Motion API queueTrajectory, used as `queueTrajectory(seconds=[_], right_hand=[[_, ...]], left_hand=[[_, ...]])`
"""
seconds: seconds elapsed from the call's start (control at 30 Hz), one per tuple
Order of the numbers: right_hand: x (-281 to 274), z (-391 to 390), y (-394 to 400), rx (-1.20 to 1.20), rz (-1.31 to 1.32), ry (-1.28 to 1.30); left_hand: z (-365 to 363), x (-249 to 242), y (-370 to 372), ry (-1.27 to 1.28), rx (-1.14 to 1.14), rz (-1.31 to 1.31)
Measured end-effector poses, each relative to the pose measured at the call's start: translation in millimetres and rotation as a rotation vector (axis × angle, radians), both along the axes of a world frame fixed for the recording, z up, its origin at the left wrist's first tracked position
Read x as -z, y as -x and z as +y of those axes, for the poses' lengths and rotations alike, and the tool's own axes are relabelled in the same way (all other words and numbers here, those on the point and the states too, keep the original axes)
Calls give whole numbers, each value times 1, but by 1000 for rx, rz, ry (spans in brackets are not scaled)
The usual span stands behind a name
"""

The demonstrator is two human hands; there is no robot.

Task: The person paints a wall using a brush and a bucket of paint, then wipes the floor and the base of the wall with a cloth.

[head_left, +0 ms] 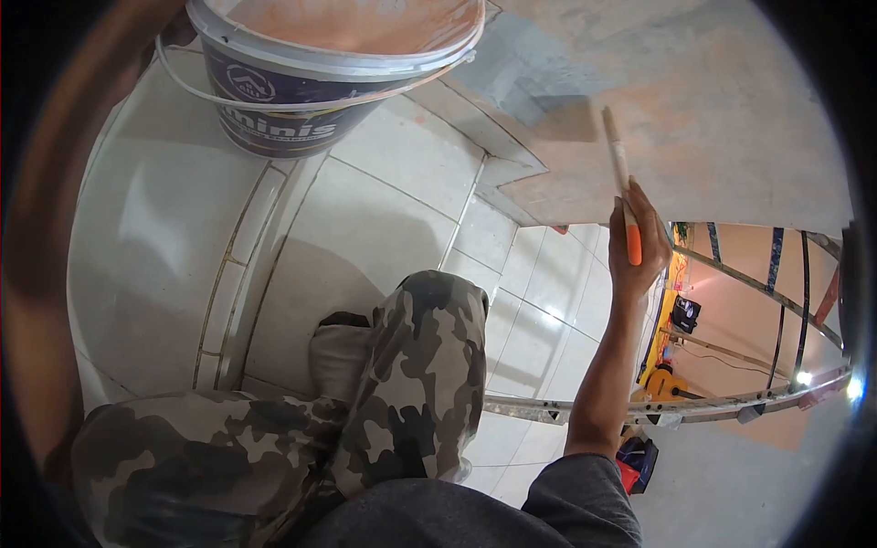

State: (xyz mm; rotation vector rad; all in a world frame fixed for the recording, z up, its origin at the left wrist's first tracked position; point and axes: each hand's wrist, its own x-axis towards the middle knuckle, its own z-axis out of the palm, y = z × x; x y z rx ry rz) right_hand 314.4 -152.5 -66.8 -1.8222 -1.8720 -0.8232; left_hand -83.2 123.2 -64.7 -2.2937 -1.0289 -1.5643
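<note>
In my right hand (642, 233) is a putty knife (619, 160), gripped near its orange handle end. Its pale blade shows almost edge-on against the wall (713, 119), which is smeared with grey and peach patches. A dark shadow falls on the wall beside the blade's far end. At the upper left stands a dark plastic bucket (283, 128) with a white rim and wire handle, and peach-coloured residue coats its inside. My left arm reaches up along the left edge, and my left hand (175, 35) is at the bucket's rim, its fingers mostly hidden.
White tiles (365, 192) cover the floor, with a raised tiled edge (239, 247) to the left. My bent legs in camouflage trousers (411, 365) fill the lower middle. A ladder-like metal frame (539, 409) extends right. Beyond it lie a guitar (664, 384) and a black case (685, 313).
</note>
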Motion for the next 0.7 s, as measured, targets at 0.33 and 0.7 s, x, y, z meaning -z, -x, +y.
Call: queueTrajectory(seconds=[0.33,0.7], right_hand=[[64,49,0,-86,176,384],[-43,41,13,-52,-15,-4]], left_hand=[[0,-58,-2,369,157,-212],[-17,-54,16,890,251,-392]])
